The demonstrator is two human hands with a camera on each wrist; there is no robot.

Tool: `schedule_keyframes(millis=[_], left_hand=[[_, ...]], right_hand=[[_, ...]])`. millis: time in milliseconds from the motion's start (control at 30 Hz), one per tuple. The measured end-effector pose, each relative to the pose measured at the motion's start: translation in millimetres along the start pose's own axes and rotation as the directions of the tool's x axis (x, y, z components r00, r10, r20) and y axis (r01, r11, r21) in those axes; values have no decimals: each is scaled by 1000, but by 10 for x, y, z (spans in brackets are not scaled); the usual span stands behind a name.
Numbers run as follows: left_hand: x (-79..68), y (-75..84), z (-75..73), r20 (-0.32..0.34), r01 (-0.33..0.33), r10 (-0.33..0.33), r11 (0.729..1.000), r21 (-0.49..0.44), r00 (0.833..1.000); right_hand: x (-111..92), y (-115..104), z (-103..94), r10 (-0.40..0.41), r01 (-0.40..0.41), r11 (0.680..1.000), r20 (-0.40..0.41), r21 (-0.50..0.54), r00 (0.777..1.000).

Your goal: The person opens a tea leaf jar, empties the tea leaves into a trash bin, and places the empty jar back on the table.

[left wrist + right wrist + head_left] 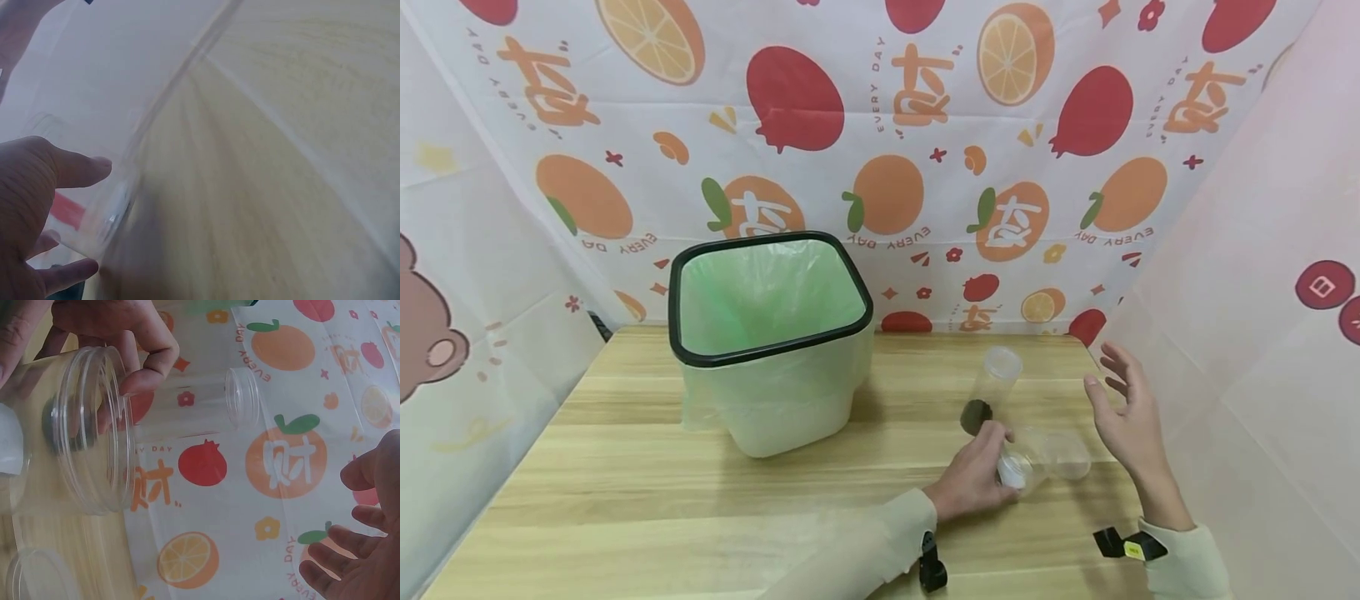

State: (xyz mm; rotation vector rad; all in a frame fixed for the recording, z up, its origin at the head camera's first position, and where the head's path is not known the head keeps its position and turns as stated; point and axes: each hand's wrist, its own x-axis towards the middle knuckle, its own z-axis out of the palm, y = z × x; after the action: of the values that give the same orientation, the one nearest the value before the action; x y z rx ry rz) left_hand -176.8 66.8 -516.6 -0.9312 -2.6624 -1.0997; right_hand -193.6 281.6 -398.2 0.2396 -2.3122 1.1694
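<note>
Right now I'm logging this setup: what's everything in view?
Table: one, light wood, below.
Backdrop: one, fruit-printed white, behind.
Side curtains: two, pale, flanking.
Bin: one, pale, black-rimmed, left.
Bag: one, translucent green, lining bin.
Jar: at least one, clear, right.
Tall container: one, clear, dark lower end, beyond jar.
Unclear item: one, black, behind far-left corner.
Sleeves: two, cream, forearms.
Wrist devices: two, black, wrists.
Left hand: one, bare, gripping jar.
Right hand: one, bare, right of jar.

We note left hand (119, 328), upper left, gripping a clear jar (81, 469); right hand (369, 550), lower right, well apart from it; fruit-print cloth (237, 550) at centre.
</note>
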Motion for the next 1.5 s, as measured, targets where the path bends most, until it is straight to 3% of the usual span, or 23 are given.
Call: schedule_keyframes(millis=[233, 1000, 1233, 1500], left_hand=[[30, 59, 77, 26, 18, -19, 1000, 24, 999], [148, 161, 187, -15, -66, 68, 994, 84, 998], [104, 135, 140, -26, -65, 67, 993, 101, 997], [-24, 65, -45, -41, -94, 101, 984, 153, 994]], right_hand=[[-17, 36, -38, 8, -8, 1000, -5, -3, 1000], [2, 41, -84, 43, -44, 999, -46, -5, 998], [17, 25, -88, 60, -61, 998, -36, -12, 998], [29, 29, -61, 66, -66, 998, -21, -7, 998]])
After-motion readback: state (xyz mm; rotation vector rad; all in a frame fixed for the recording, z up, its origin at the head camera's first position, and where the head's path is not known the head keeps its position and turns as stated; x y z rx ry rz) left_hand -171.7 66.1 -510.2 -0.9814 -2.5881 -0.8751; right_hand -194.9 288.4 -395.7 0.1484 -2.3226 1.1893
